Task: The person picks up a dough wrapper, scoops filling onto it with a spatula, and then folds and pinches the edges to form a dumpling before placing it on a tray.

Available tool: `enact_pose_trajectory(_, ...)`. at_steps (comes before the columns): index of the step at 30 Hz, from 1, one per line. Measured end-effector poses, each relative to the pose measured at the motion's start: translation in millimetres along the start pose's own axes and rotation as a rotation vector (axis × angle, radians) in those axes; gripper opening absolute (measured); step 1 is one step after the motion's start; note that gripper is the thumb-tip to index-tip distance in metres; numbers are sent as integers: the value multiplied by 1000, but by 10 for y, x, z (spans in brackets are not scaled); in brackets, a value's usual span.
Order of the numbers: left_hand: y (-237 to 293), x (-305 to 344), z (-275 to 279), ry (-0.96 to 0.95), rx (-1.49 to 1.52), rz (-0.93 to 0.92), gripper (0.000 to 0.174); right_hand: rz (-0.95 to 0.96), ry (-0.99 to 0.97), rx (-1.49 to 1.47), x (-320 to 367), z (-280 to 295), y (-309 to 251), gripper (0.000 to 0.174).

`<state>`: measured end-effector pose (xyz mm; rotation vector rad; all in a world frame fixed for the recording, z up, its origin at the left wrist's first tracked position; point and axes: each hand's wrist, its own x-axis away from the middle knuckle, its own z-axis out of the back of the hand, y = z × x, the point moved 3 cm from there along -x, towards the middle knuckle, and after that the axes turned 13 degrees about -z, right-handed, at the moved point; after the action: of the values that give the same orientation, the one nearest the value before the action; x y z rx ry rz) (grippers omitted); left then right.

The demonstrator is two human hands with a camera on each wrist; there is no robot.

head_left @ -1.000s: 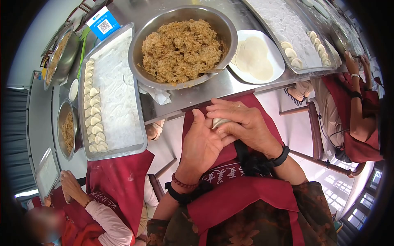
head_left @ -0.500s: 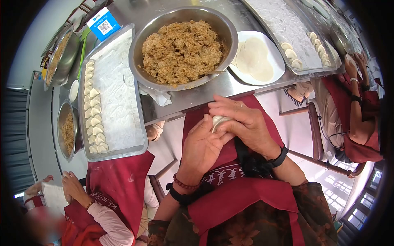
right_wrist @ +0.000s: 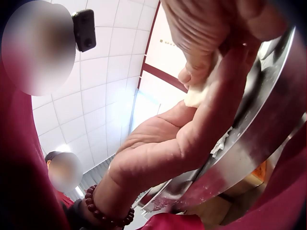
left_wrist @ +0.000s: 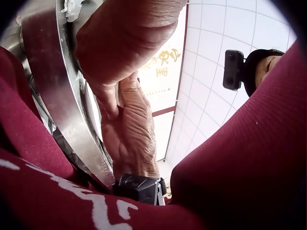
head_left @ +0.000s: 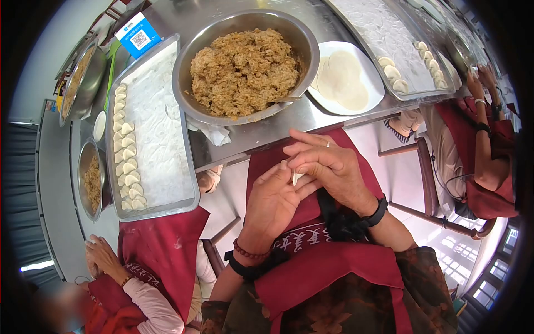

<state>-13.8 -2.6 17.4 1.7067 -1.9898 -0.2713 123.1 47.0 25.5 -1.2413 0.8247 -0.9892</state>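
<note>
A pale dumpling (head_left: 297, 177) sits between the two hands above the lap, mostly covered by fingers. The left hand (head_left: 272, 197) holds it from the left, thumb against its edge and fingers beneath. From the right, the right hand (head_left: 336, 170) pinches it with thumb and bent index finger. In the right wrist view a corner of the dough (right_wrist: 195, 97) shows between the hands. A steel bowl of minced filling (head_left: 242, 72) stands on the table ahead, beside a white plate (head_left: 374, 100) with round dough wrappers (head_left: 342, 80).
Left of the bowl lies a floured tray (head_left: 161, 139) with rows of folded dumplings (head_left: 129, 151). Another tray (head_left: 384, 44) with dumplings is at the right. The steel table edge (head_left: 222, 158) runs before the lap. People in red aprons sit on both sides.
The right fingers have closed over the dumpling, hiding more of it, and the left thumb and fingertips have come nearer to them. The bowl, plate and trays stay in place.
</note>
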Motion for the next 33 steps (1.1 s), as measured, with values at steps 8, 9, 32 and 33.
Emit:
enact_pose_trajectory(8, -27, -8, 12, -69, 52, -63, 35, 125, -16, 25, -15, 8, 32, 17)
enact_pose_trajectory(9, -30, -3, 8, -63, 43, -56, 35, 146, -18, 60, -11, 15, 25, 17)
enact_pose_trajectory(32, 6, -24, -21, -54, 193, -62, 51, 309, 176, 324, 10, 29, -181, 46)
enact_pose_trajectory(33, 7, -23, -39, -40, 177, -67, 52, 321, 156, 338, 2, 39, -159, 48)
